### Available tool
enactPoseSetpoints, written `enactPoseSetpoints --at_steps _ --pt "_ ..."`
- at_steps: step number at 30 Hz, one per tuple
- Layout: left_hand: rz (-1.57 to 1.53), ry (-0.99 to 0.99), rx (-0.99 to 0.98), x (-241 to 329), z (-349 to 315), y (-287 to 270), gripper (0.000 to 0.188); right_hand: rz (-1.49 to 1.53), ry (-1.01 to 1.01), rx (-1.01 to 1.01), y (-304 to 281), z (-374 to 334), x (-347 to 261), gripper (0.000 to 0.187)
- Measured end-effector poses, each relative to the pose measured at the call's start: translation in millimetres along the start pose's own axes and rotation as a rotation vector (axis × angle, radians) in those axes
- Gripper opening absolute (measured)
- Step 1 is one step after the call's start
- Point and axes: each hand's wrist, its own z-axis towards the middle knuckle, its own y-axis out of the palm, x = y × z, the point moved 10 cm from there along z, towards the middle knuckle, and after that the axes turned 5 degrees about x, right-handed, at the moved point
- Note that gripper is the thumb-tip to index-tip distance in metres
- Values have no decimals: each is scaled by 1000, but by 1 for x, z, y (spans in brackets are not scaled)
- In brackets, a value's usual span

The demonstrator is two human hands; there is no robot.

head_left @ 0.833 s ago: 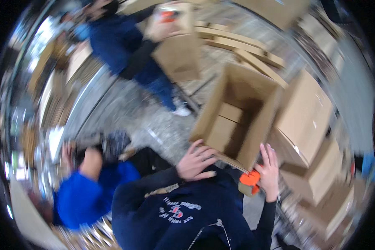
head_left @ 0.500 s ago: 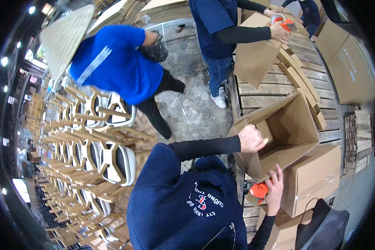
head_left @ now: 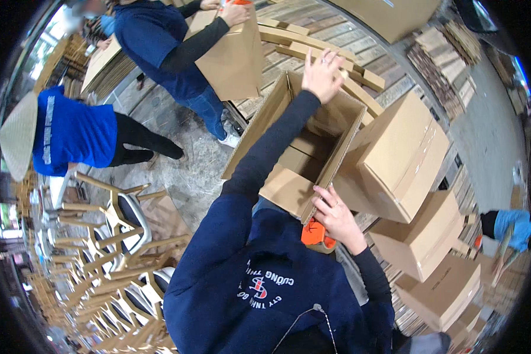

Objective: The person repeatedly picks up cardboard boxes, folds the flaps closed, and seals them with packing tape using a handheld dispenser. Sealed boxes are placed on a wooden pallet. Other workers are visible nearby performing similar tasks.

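An open cardboard box (head_left: pixel 251 144) stands before me, its inside facing up, with a lighter brown flap or panel (head_left: pixel 286 189) at its near end. My left hand (head_left: pixel 321 76) reaches over the far end of the box, fingers spread and apart. Something small and pale shows by its fingertips, too small to name. At the near right corner, my right hand (head_left: pixel 339 221) rests its fingertips on the box edge. Beneath that palm is an orange tape dispenser (head_left: pixel 314 233), which the hand appears to hold; its grip is partly hidden.
Closed cartons (head_left: pixel 404 156) line the right side of a slatted wooden platform (head_left: pixel 404 71). Cardboard strips (head_left: pixel 312 44) lie beyond the box. A co-worker in navy (head_left: pixel 153 44) handles another carton (head_left: pixel 233 65); a person in blue (head_left: pixel 76 130) stands left, near stacked wooden chairs (head_left: pixel 127 215).
My left hand has gone from a fist at the box's near side to open fingers over its far end. The view has turned, and the right hand and dispenser stay by the near corner.
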Motion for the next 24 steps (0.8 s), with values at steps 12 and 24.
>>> enactPoseSetpoints --at_steps 12,24 --pt "-190 -99 -664 -9 -180 72 54 140 306 173 -5 0 42 21" --pt "-681 -506 -981 -128 -107 -33 85 298 593 169 1 12 74 19"
